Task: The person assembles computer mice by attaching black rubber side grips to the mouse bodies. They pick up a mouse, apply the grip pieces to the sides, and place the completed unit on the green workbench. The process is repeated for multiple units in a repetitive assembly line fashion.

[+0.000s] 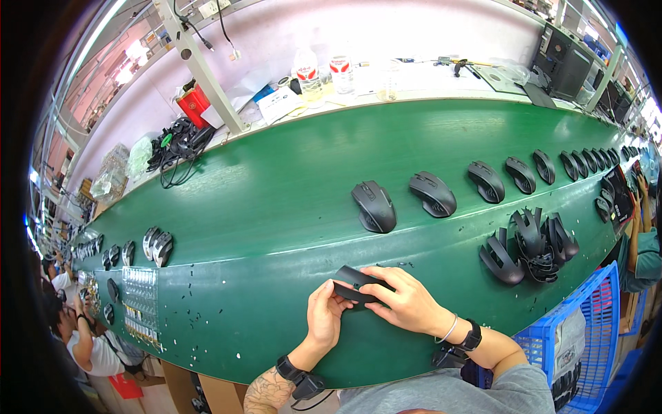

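Between both hands is a black curved plastic mouse shell [353,277], lifted above the near part of the green bench. My left hand [324,319] pinches its lower left edge with thumb and fingertips. From the other side, my right hand [405,301] grips it, fingers over the top and thumb near the lower edge. Part of the shell is hidden behind the fingers. To the right of my right hand lies a heap of loose black mouse shells [529,243]. Beyond my hands sits a black computer mouse [374,207], the closest of a row of several.
The row runs right past another mouse [433,194] along the green surface [276,186]. Small black scraps are strewn left of my hands, near a clear plastic tray [141,303]. A blue crate [600,338] stands at the bench's right edge. Co-workers sit at both ends.
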